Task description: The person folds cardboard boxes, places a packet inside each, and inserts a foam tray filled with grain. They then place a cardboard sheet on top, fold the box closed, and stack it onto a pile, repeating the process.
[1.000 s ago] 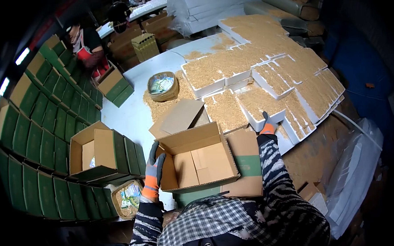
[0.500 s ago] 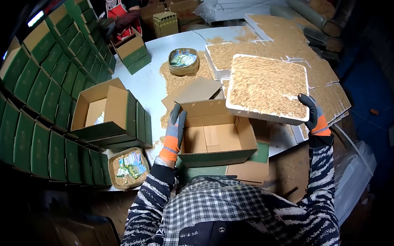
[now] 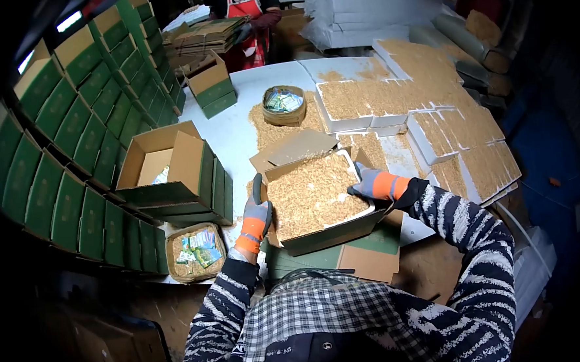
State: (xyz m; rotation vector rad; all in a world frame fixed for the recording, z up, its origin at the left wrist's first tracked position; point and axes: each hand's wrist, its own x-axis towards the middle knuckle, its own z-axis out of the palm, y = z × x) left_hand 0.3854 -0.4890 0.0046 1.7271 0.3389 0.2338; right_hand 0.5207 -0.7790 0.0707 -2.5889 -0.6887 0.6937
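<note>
A white tray (image 3: 317, 196) heaped with tan, wood-shaving-like flakes lies tilted within the opening of a green-and-brown cardboard box (image 3: 335, 236). At its right rim, my right hand (image 3: 372, 182), in a grey and orange glove, is closed on the tray. My left hand (image 3: 257, 215), gloved alike, grips the box's left side, fingers pointing up along the wall. The tray covers the box's inside. A loose cardboard piece (image 3: 295, 148) lies just behind the box. Under and in front of it are more green cardboard pieces (image 3: 307, 260).
Flake-filled white trays (image 3: 425, 134) cover the table's right side. Left stand an open box (image 3: 194, 163) and tall stacks of green boxes (image 3: 71, 133). Two baskets (image 3: 285, 119) (image 3: 174, 252) hold printed packets. A person in a red apron (image 3: 245, 9) stands behind flattened cardboard (image 3: 207, 34).
My right hand has brought the tray left and down from above the right-hand trays into the box. The left hand stays at the box's side. The person behind has come further into view.
</note>
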